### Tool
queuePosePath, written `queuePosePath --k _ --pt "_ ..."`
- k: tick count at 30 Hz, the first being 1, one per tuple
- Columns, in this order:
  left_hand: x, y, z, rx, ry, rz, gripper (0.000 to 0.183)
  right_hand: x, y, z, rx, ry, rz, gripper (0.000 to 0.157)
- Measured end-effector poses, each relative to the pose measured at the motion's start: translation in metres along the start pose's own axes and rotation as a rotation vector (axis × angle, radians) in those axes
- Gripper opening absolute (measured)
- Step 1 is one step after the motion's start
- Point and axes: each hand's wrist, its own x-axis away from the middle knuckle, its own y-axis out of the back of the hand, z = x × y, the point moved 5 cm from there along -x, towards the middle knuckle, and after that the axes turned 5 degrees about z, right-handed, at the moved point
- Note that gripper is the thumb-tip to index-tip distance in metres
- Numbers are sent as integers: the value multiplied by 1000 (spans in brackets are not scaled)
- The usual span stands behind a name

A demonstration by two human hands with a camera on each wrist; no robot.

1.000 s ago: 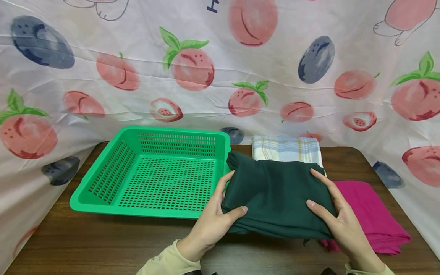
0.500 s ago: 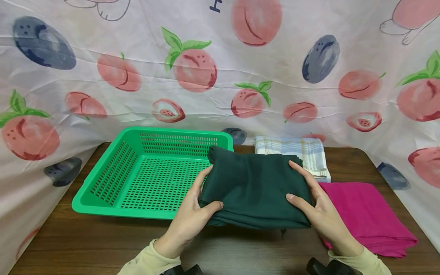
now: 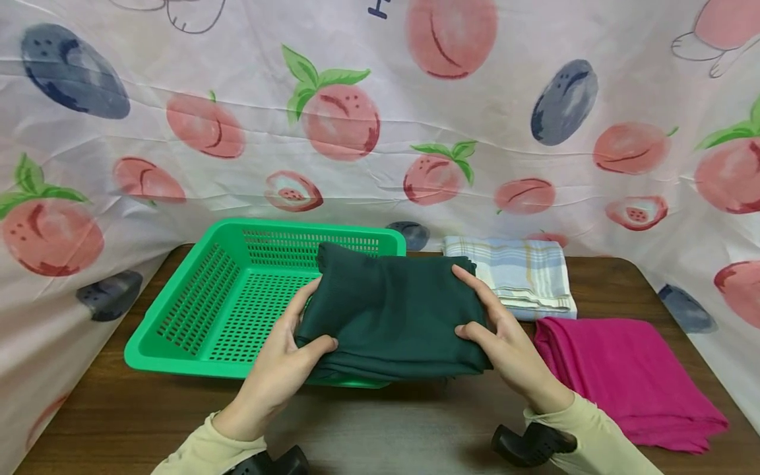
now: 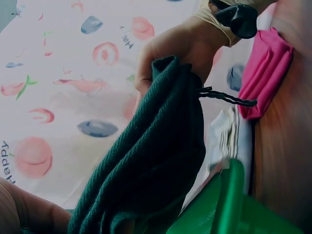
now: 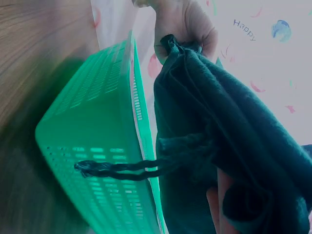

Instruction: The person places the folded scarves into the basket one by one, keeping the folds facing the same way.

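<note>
Both hands hold a folded dark green cloth [image 3: 398, 310] by its two short ends, raised over the right part of a green plastic basket [image 3: 184, 364]. My left hand [image 3: 279, 359] pinches one end, thumb on top and the other fingers mostly under the fold. At the opposite end my right hand [image 3: 510, 336] grips it the same way. Stacked layers show along the cloth's edge [image 4: 141, 131] in the left wrist view. Twisted cords [image 5: 122, 169] dangle from its underside in front of the basket wall in the right wrist view.
A folded plaid cloth [image 3: 522, 270] lies at the back right of the wooden table [image 3: 380, 435]. Nearer the right edge is a folded magenta cloth [image 3: 623, 376]. A fruit-printed curtain [image 3: 368, 185] hangs behind and at the sides.
Both hands have carried the dark green cloth to the left, from beside the basket to over its right part. The plaid and magenta cloths are more exposed now.
</note>
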Motion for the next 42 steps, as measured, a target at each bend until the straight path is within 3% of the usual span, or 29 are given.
queuePosePath --k 9,15,19,26,33,42 --pt "1 24 -10 -116 -3 -52 71 -23 -12 3 -50 -21 50 72" --pt "0 44 -18 -288 -14 -53 72 -43 -27 9 -87 -18 113 73" --pt "2 59 -18 -376 36 -66 74 -57 -38 8 -62 -46 135 74" --pt "2 81 -20 -404 92 -106 75 -79 -52 9 -7 -77 148 74" --pt "-9 99 -21 -443 150 -100 78 -102 -60 7 87 -132 112 74" --pt "-18 118 -8 -503 254 -115 74 -121 -80 -6 182 -195 106 74"
